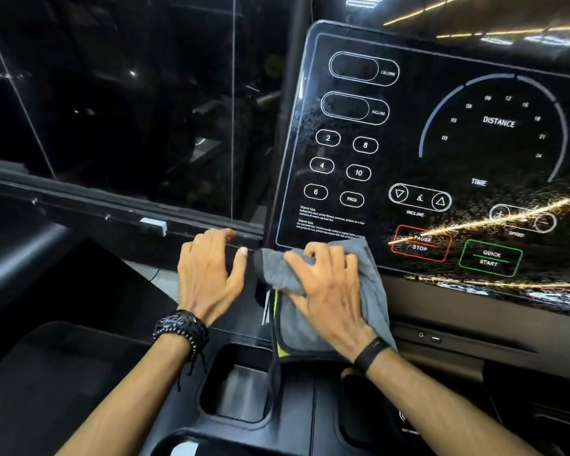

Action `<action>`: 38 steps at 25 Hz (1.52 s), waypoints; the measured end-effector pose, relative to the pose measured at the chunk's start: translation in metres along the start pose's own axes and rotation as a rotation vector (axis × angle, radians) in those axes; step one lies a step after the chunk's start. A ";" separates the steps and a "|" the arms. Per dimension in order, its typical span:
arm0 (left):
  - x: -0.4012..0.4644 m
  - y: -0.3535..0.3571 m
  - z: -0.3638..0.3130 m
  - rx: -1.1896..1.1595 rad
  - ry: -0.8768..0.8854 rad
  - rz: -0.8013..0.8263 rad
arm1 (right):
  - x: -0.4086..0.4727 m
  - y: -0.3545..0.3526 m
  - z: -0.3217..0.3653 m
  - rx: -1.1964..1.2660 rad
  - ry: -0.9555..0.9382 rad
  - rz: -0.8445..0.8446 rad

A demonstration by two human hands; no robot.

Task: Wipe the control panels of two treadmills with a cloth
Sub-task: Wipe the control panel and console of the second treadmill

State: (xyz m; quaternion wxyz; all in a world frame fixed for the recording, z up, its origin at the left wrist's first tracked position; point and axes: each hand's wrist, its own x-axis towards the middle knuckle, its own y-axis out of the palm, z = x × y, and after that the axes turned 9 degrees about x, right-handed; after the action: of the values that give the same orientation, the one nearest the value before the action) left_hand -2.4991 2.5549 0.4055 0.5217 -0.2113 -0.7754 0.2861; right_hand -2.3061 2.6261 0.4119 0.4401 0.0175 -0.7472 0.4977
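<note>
My left hand (208, 278): palm down, fingers straight and slightly spread, holding nothing. My right hand (326, 287): palm down, fingers curled, gripping the cloth (372, 291).

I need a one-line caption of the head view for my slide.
Right hand grips a grey cloth at the lower left corner of a treadmill control panel.

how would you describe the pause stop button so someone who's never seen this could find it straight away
Start at the big black treadmill control panel and drop to its bottom edge, just right of the grey cloth under the right hand. The PAUSE STOP button sits there, left of QUICK START. It alone has a red outline; its neighbour's is green.
</note>
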 end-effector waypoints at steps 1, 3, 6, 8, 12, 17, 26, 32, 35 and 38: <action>-0.001 0.000 -0.006 -0.014 0.027 -0.029 | -0.011 0.001 -0.001 -0.034 -0.037 0.005; 0.000 0.000 -0.021 -0.051 0.077 -0.087 | -0.043 0.002 -0.011 -0.097 -0.179 0.035; 0.000 0.004 -0.046 -0.100 0.179 -0.128 | -0.067 -0.008 -0.051 -0.107 -0.170 0.042; -0.005 0.010 -0.066 -0.122 0.296 -0.146 | -0.078 -0.013 -0.071 -0.123 -0.120 0.004; -0.018 0.024 -0.109 -0.162 0.510 -0.101 | -0.113 -0.029 -0.122 -0.126 -0.122 -0.080; -0.029 0.050 -0.165 -0.184 0.694 -0.051 | -0.155 -0.056 -0.186 -0.161 -0.063 -0.089; -0.035 0.070 -0.199 -0.149 0.747 0.004 | -0.219 -0.101 -0.259 -0.112 0.284 -0.036; -0.032 0.061 -0.204 -0.239 0.722 0.091 | -0.206 -0.115 -0.232 0.094 0.475 -0.152; -0.034 0.051 -0.234 -0.537 0.628 0.307 | -0.163 -0.135 -0.199 0.232 0.340 -0.275; -0.029 0.033 -0.273 -1.163 0.268 0.693 | -0.122 -0.154 -0.163 0.615 0.503 -0.301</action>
State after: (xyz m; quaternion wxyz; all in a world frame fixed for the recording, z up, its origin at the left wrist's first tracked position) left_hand -2.2334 2.6226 0.4432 0.2935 -0.7259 -0.6196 -0.0547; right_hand -2.0554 2.6223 0.4606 0.6508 0.1348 -0.4221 0.6166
